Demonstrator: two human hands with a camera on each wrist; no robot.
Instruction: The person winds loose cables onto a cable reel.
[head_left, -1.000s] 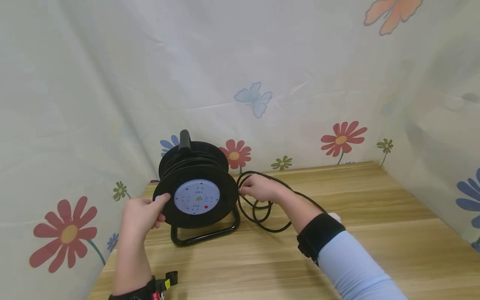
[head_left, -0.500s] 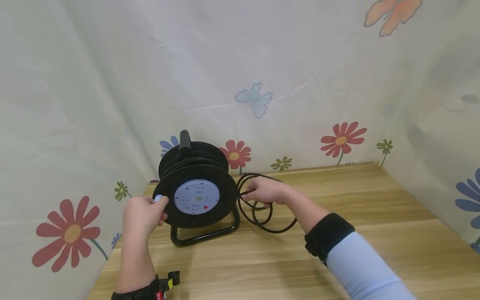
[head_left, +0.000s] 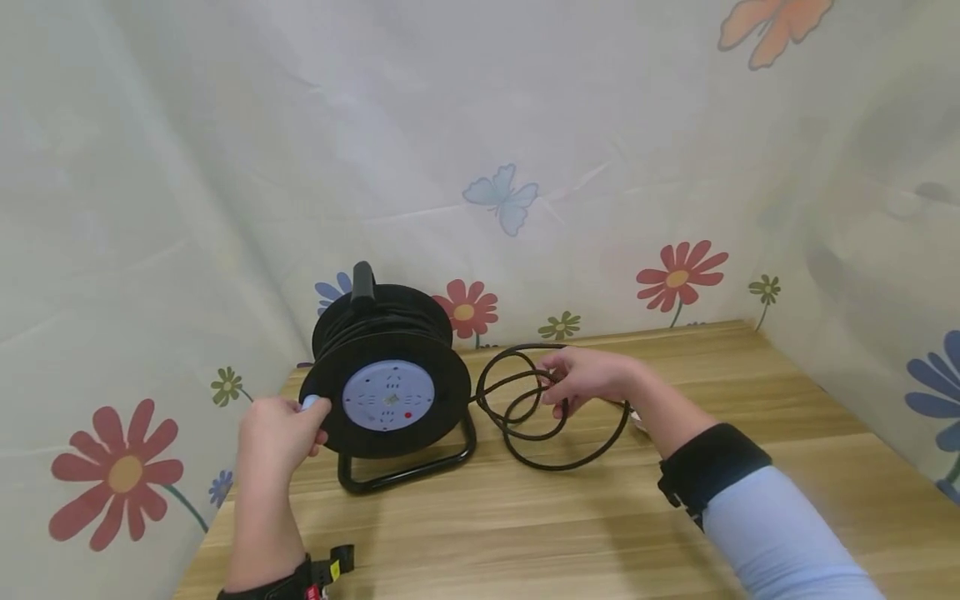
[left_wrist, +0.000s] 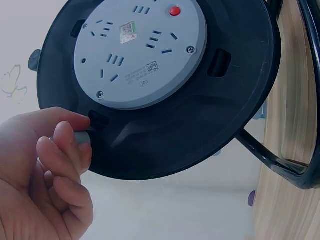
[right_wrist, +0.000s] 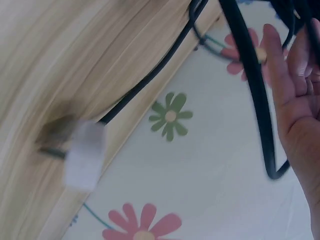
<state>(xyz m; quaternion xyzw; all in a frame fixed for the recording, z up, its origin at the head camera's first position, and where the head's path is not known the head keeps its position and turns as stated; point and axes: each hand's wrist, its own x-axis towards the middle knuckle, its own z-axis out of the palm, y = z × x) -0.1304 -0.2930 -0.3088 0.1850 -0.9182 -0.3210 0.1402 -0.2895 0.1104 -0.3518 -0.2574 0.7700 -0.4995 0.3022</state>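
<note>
A black cable reel point(head_left: 386, 396) with a pale blue round socket panel point(left_wrist: 140, 55) stands on the table, tilted toward me. At the reel's left rim my left hand point(head_left: 281, 433) pinches a small grey-blue knob point(left_wrist: 81, 137) between thumb and fingers. Loose black cable point(head_left: 566, 468) runs out of the reel's right side in loops. My right hand point(head_left: 588, 379) holds part of these loops, its fingers bent about the cable; the exact grip is partly hidden. A white plug point(right_wrist: 85, 157), blurred, is at the cable's end, mostly behind my right wrist in the head view.
The reel rests on a black tube frame point(head_left: 405, 475) and has a black handle point(head_left: 363, 283) on top. A wooden table point(head_left: 525, 533) lies below. A flower-printed curtain point(head_left: 420, 125) closes off the back and both sides.
My right hand has moved right, away from the reel, and the cable loops have shifted and spread with it. The left hand stays at the knob; the reel has hardly moved.
</note>
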